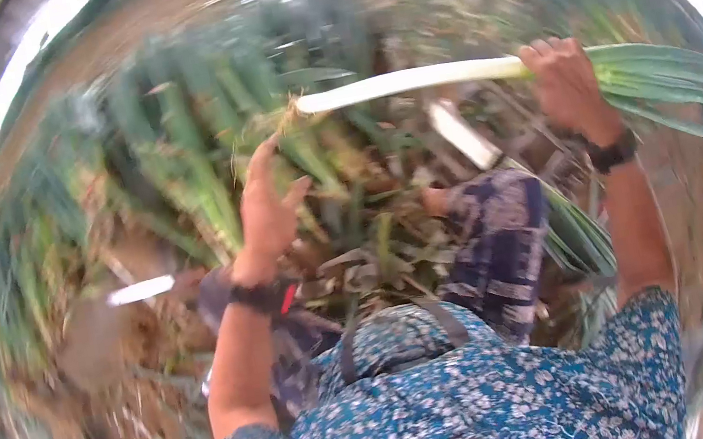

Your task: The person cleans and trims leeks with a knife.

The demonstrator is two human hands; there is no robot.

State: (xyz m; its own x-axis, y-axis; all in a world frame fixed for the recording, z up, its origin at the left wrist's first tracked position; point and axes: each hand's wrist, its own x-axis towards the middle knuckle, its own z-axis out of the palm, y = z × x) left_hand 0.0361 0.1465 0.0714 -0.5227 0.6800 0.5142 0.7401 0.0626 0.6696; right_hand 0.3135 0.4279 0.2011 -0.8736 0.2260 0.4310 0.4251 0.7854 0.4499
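Note:
My right hand point(569, 85) is wrapped round a leek point(412, 82) where its white shank turns to green. The leek lies level across the view, leaves fanning out to the right and its roots point(290, 118) at the left end. My left hand point(266, 210) has its fingers stretched up with the thumb apart, fingertips right at the roots. Below the held leek, another leek point(463, 136) with a white shank lies by my right knee, its green leaves point(579, 233) trailing beside my leg.
Many leeks point(193, 162) with soil and dry outer leaves are heaped ahead and to the left. Stripped leaves point(370, 272) litter the ground between my legs. A pale, blade-shaped thing point(140, 290) shows beside my left knee. Brown ground point(692, 200) stretches along the right.

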